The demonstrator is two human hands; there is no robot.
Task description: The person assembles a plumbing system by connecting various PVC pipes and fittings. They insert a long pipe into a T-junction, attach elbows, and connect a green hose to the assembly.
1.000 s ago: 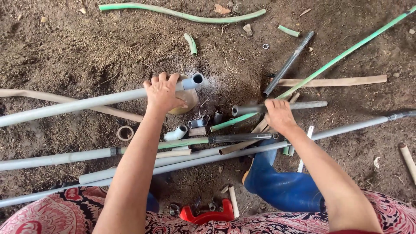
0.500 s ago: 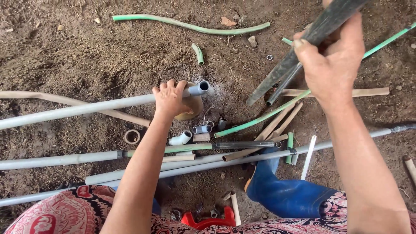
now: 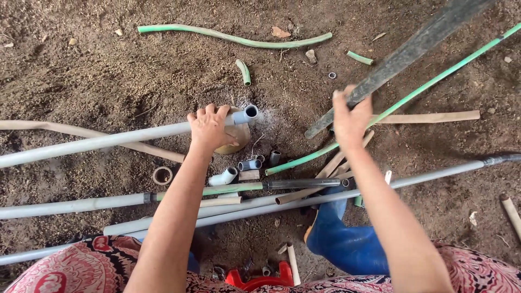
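While the left hand clamps a long grey plastic pipe against a rounded brown block on the dirt, apparently steadying it, the right hand grips a raised dark flat blade.

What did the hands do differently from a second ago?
The right hand took hold of the long dark blade lying among the pipes and swung it up off the ground. The left hand kept gripping the grey pipe over the stone, and the blue boot stayed put.
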